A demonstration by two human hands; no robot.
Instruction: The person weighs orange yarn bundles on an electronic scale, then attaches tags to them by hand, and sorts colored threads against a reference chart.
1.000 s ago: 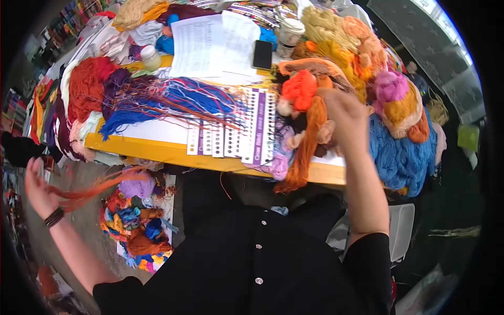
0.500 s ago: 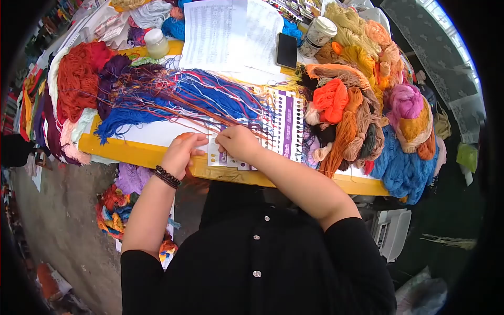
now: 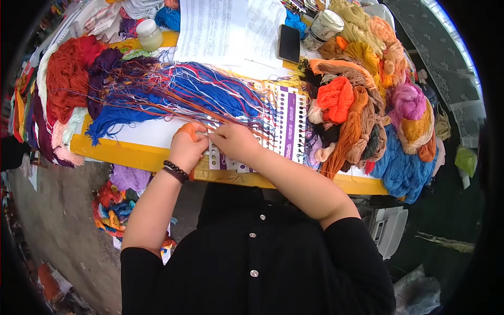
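Observation:
My left hand [image 3: 188,148] is closed on orange embroidery thread [image 3: 193,127], which loops over its fingers and hangs below by the wrist. Close beside it, my right hand [image 3: 236,143] pinches at the left end of the white and purple hole-punched thread cards [image 3: 215,157]. What its fingertips hold is too small to make out. The cards overlap, with a row of holes along their edges. Long blue, red, white and brown threads [image 3: 205,92] run from the cards' holes leftward across the table, just beyond both hands.
Skeins in red [image 3: 65,84], orange-red [image 3: 334,100] and blue [image 3: 407,157] crowd both ends of the yellow-edged table [image 3: 118,153]. Printed sheets [image 3: 215,31], a phone [image 3: 289,43], a patterned cup [image 3: 323,29] and a lidded jar [image 3: 149,35] stand or lie at the back.
My left hand has turned and closed, with more orange thread now showing around it. My right hand has shifted slightly left, and the fingertips of both hands are nearer together.

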